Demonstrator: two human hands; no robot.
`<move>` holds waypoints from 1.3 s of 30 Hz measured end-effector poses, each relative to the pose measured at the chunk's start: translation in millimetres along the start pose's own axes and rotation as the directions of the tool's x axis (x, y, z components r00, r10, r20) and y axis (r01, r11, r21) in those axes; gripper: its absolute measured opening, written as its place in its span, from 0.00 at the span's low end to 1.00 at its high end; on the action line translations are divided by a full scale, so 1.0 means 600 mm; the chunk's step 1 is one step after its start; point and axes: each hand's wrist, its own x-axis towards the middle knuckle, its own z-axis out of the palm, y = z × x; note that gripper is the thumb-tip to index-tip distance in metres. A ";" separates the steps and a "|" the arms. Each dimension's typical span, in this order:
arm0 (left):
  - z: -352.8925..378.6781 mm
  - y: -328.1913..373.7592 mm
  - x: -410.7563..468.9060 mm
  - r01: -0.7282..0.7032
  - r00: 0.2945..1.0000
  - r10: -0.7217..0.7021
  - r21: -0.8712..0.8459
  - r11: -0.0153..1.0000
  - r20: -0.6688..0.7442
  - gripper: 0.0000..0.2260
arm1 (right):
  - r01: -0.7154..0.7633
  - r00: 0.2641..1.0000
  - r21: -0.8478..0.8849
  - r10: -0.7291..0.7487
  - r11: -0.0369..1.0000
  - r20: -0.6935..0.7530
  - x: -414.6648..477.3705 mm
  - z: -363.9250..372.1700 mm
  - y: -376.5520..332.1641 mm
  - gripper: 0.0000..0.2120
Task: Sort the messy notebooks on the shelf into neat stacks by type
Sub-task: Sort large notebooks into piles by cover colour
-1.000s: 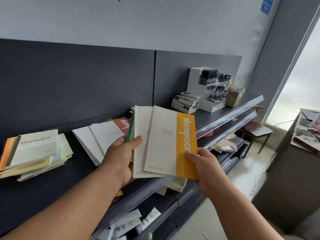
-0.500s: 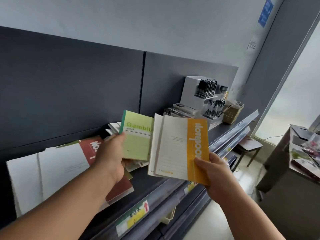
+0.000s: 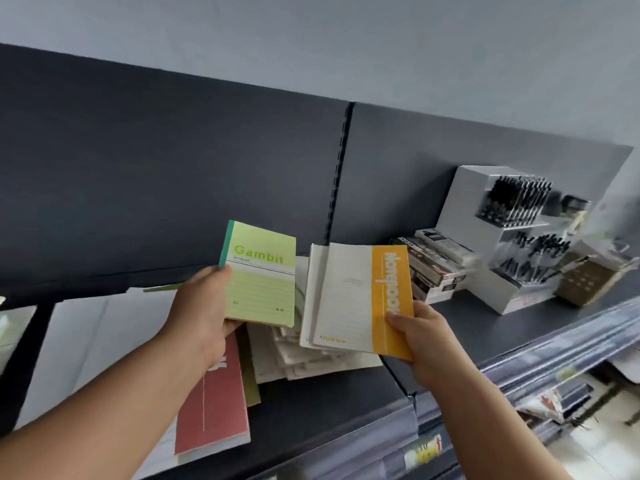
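My left hand [image 3: 204,317] grips a small green "Gambit" notebook [image 3: 259,275] by its lower left corner, held upright above the shelf. My right hand [image 3: 426,337] pinches two white notebooks with an orange spine band [image 3: 356,299] at their lower right corner. Both are held over a messy pile of white notebooks [image 3: 294,351] lying on the dark shelf [image 3: 318,407]. A red-covered notebook [image 3: 214,407] lies at the shelf front under my left forearm, next to large white notebooks [image 3: 90,334] on the left.
A white pen display stand [image 3: 512,233] and stacked small boxes [image 3: 436,261] stand on the shelf to the right, with a brown basket [image 3: 588,275] beyond. Lower shelves with price labels [image 3: 426,448] run below. The dark back panel [image 3: 173,174] rises behind.
My left hand lifted the green Gambit notebook out from behind the orange ones, and the two hands moved apart. The view shifted right and closer to the shelf.
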 end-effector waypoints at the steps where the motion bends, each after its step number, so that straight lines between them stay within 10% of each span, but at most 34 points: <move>1: 0.003 0.001 -0.005 -0.007 1.000 0.007 0.000 1.000 -0.029 0.08 | 0.004 0.999 -0.024 -0.004 1.000 0.035 0.018 0.003 -0.003 0.05; 5: 0.023 0.007 -0.029 -0.055 0.991 0.056 0.004 0.998 -0.124 0.09 | 0.114 0.987 -0.245 -0.082 0.963 0.136 0.081 0.013 -0.010 0.08; 10: 0.033 -0.011 -0.067 -0.103 0.956 0.107 0.029 0.994 -0.273 0.08 | 0.311 0.950 -0.681 -0.236 0.663 0.204 0.111 0.015 0.004 0.24; 13: 0.032 -0.024 -0.095 -0.104 0.931 0.107 0.027 0.994 -0.349 0.08 | 0.359 0.933 -0.689 -0.231 0.630 0.275 0.121 0.004 0.011 0.36; 28: -0.020 -0.021 -0.200 -0.175 0.869 0.135 -0.040 0.984 -0.476 0.07 | 0.572 0.812 -0.787 -0.297 0.231 0.503 0.061 0.024 -0.008 0.23; 33: -0.103 -0.004 -0.257 -0.190 0.859 0.136 -0.060 0.980 -0.494 0.08 | 0.760 0.615 -0.399 -0.369 0.513 0.696 -0.109 0.112 -0.018 0.17; 39: -0.238 0.005 -0.337 -0.171 0.841 0.116 -0.056 0.984 -0.529 0.08 | 0.234 0.562 -0.201 0.036 0.951 0.826 -0.315 0.232 0.027 0.10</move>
